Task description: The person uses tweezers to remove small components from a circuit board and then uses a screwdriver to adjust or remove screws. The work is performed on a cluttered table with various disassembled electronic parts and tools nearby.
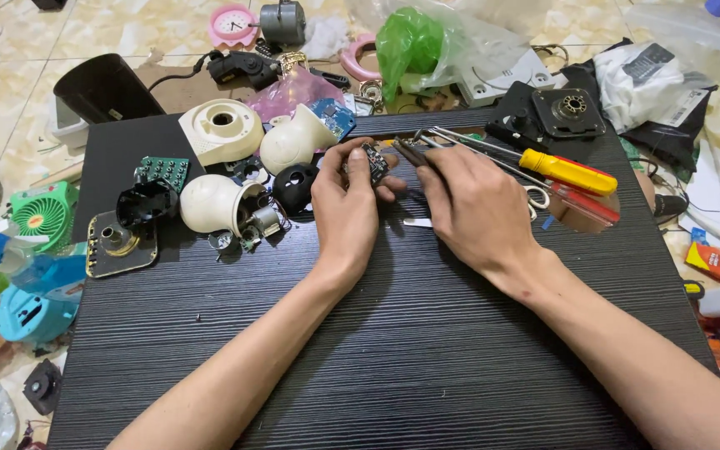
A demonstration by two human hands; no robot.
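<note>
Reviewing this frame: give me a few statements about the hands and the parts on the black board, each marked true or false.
1. The left hand holds a small dark circuit board. True.
2. The right hand holds the yellow-handled screwdriver. False: that screwdriver lies on the black board beyond the hand, which grips a thin dark tool instead.
3. Cream plastic shell parts lie to the left of the left hand. True.
4. The green bag lies on the black board. False: it lies on the floor beyond it.
</note>
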